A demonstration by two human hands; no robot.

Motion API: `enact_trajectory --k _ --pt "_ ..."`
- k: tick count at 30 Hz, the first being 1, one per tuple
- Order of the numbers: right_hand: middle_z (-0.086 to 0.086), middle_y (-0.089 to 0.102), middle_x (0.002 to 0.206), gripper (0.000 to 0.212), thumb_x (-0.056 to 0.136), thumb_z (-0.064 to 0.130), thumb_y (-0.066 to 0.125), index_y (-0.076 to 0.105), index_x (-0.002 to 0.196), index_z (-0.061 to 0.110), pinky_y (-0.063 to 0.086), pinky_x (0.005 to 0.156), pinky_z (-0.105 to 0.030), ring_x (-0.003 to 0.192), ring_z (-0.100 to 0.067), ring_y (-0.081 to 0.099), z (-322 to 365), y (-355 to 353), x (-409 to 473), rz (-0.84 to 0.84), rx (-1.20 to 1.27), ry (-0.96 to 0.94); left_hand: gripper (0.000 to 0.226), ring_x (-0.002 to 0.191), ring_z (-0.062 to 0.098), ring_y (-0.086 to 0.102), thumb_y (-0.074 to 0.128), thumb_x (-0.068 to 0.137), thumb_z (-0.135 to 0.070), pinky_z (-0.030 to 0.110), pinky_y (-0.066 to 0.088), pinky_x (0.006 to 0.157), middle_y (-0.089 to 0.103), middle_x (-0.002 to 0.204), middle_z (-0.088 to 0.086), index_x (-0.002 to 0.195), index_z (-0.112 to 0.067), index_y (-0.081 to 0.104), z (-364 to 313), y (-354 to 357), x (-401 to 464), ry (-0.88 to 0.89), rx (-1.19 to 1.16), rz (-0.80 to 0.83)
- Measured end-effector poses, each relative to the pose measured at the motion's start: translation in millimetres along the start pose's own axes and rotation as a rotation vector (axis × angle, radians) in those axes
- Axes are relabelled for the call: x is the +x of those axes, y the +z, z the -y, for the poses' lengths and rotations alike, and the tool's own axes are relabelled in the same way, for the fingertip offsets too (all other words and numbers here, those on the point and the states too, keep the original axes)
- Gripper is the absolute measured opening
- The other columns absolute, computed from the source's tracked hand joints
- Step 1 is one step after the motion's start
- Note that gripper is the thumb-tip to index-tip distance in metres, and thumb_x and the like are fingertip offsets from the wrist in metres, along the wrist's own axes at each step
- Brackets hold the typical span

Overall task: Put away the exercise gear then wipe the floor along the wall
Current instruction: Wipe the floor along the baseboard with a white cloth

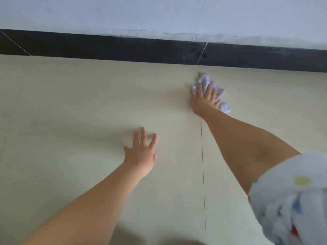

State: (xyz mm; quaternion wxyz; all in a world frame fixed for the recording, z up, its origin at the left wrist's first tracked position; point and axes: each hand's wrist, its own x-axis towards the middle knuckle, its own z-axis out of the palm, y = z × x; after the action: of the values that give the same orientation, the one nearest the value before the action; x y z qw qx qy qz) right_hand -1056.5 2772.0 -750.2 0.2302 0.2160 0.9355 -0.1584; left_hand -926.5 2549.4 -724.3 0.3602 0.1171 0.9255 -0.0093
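Note:
A crumpled white cloth (207, 81) lies on the pale tiled floor (79, 103), a short way in front of the dark skirting board (123, 48). My right hand (204, 99) presses down on the cloth with its fingers spread over it, right beside a tile joint. My left hand (141, 152) rests flat on the bare floor nearer to me, fingers apart, holding nothing. No exercise gear is in view.
A white wall (159, 13) rises above the skirting board, which has a light crack near the cloth. A thin tile joint (202, 156) runs from the wall towards me. My white patterned sleeve (290, 200) fills the lower right corner.

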Motion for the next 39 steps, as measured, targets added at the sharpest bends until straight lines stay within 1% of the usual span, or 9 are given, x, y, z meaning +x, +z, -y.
enact_trajectory --k 6,16,19,25,27,31,34,36,39 --pt "0.002 -0.019 0.159 0.054 0.103 0.041 0.011 -0.013 0.15 0.031 -0.009 0.115 -0.05 0.146 -0.02 -0.019 44 26 -17 0.076 -0.26 -0.596 0.068 0.146 0.031 -0.009 0.034 0.098 -0.047 0.054 0.029 0.108 -0.021 0.157 0.009 0.15 -0.032 -0.006 0 3 1 -0.003 0.033 -0.019" --pt "-0.003 -0.005 0.161 0.057 0.099 0.05 0.011 0.01 0.152 0.031 -0.005 0.116 -0.053 0.147 -0.021 -0.007 -118 -44 28 -0.143 0.222 0.314 0.07 0.146 0.031 0.0 0.037 0.097 -0.047 0.044 0.044 0.1 -0.014 0.158 0.009 0.15 -0.033 -0.007 9 1 3 0.07 0.131 -0.053" --pt "-0.003 -0.007 0.161 0.056 0.1 0.048 0.014 0.001 0.152 0.032 -0.006 0.115 -0.053 0.147 -0.024 -0.009 -72 -16 0 -0.161 0.147 0.24 0.068 0.145 0.032 0.002 0.037 0.098 -0.045 0.042 0.044 0.099 -0.012 0.159 0.009 0.15 -0.034 -0.005 10 -2 4 0.079 0.141 -0.043" --pt "0.006 -0.02 0.158 0.072 0.082 0.056 -0.014 -0.009 0.15 0.035 -0.013 0.116 -0.048 0.145 -0.017 -0.021 -23 76 -120 0.12 -0.251 -0.586 0.069 0.147 0.029 -0.006 0.037 0.098 -0.026 0.038 0.027 0.113 -0.016 0.158 0.005 0.15 -0.032 -0.008 11 -10 5 0.062 0.084 0.037" --pt "0.008 -0.019 0.158 0.07 0.083 0.056 -0.014 -0.009 0.15 0.037 -0.012 0.117 -0.046 0.145 -0.013 -0.02 -54 57 -108 0.1 -0.242 -0.544 0.07 0.147 0.026 -0.01 0.038 0.098 -0.021 0.038 0.028 0.113 -0.021 0.157 0.002 0.15 -0.032 -0.008 15 -10 4 0.062 0.008 0.057" --pt "0.004 -0.018 0.159 0.055 0.1 0.047 0.013 -0.011 0.149 0.039 -0.01 0.117 -0.046 0.145 -0.013 -0.019 -149 23 -95 -0.021 -0.066 0.078 0.069 0.147 0.017 -0.008 0.04 0.096 -0.019 0.034 0.04 0.103 -0.024 0.156 0.001 0.151 -0.03 0.0 28 -10 -2 0.082 -0.042 -0.008" --pt "0.0 -0.016 0.159 0.058 0.1 0.046 0.017 -0.007 0.151 0.035 -0.008 0.117 -0.05 0.146 -0.018 -0.017 -155 21 -100 -0.063 0.05 0.332 0.066 0.147 0.016 -0.006 0.04 0.095 -0.02 0.035 0.039 0.105 -0.021 0.157 0.0 0.151 -0.03 0.006 28 -11 -2 0.078 -0.072 -0.02" --pt "-0.003 -0.016 0.159 0.058 0.1 0.045 0.019 -0.006 0.151 0.033 -0.01 0.116 -0.052 0.146 -0.022 -0.017 -118 43 -111 -0.055 0.102 0.294 0.065 0.147 0.017 -0.007 0.04 0.095 -0.019 0.039 0.031 0.112 -0.017 0.158 0.001 0.152 -0.028 0.01 24 -11 0 0.054 -0.12 -0.007" --pt "-0.008 0.001 0.16 0.06 0.097 0.044 0.025 0.008 0.152 0.029 0.006 0.114 -0.062 0.148 -0.026 -0.005 -46 102 -170 -0.13 -0.011 -0.113 0.062 0.147 0.02 -0.005 0.04 0.095 -0.019 0.047 0.021 0.115 -0.014 0.159 0.004 0.15 -0.027 0.014 20 -11 -1 0.012 -0.115 0.0"
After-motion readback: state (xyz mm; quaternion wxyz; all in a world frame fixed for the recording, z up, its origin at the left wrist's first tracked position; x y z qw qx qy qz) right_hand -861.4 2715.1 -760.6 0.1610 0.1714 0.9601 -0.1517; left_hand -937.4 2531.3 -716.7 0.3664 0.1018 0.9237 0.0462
